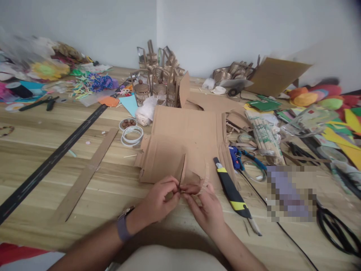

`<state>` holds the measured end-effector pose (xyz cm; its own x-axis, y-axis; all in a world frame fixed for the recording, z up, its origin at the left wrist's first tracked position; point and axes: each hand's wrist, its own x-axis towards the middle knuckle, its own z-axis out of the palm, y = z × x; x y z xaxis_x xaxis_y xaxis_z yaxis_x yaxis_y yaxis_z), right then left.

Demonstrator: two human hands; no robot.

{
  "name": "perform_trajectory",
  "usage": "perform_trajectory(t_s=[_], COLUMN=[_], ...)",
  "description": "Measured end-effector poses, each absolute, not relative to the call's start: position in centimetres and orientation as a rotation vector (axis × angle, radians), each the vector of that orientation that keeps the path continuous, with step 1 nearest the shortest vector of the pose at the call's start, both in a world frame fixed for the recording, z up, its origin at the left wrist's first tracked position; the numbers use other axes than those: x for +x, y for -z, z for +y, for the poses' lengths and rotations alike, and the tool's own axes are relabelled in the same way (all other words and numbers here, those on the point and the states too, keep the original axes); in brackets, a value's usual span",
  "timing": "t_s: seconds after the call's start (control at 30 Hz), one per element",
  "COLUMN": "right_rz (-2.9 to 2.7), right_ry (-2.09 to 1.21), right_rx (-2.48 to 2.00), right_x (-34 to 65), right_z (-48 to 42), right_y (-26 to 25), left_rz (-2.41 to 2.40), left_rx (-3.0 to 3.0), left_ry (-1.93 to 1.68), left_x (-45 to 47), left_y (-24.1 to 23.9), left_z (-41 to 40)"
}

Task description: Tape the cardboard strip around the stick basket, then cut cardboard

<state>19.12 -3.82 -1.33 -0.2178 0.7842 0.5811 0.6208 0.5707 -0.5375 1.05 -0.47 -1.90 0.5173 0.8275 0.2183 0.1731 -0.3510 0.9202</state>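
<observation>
My left hand point(158, 201), with a watch at the wrist, and my right hand point(207, 210) meet at the near edge of the wooden table. Both pinch a thin curved cardboard strip point(203, 180) that arcs up over a small round cardboard piece point(191, 177). A second narrow strip point(182, 170) stands up from the same pinch. Flat corrugated cardboard sheets point(183, 135) lie just behind the hands. A black and yellow utility knife point(231, 192) rests to the right of my right hand.
A long black ruler point(56, 158) and a cardboard strip point(84, 177) lie at left. Tape rolls point(132, 134), small cardboard baskets point(158, 82), a bag of skewers point(265, 137), a blue glue gun point(234, 157), black scissors point(335, 226) and coloured craft scraps point(90, 82) crowd the table.
</observation>
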Motion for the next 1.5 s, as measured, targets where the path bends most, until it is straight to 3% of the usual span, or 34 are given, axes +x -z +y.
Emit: perform_trajectory(t_s=[0.3,0.77,1.1,1.5], right_rz=[-1.747,-1.931,-1.628,-1.897], right_ry=[-0.468,-0.287,-0.661,-0.300], right_rx=[-1.332,-1.108,-1.318,-1.217], right_x=[19.6,19.2,19.4,19.2], right_z=[-4.3,-3.9,-4.6,-4.0], right_y=[1.7,1.1,2.2,1.5], left_rz=[0.777,0.811,0.775,0.844], left_rx=[1.827,1.856,1.875,1.809], left_ry=[-0.860,-0.835,-0.810,-0.848], left_x=[0.9,1.0,0.8,0.9], left_y=[1.7,1.5,1.4,1.7], left_z=[-0.3,-0.4,-0.4,-0.3])
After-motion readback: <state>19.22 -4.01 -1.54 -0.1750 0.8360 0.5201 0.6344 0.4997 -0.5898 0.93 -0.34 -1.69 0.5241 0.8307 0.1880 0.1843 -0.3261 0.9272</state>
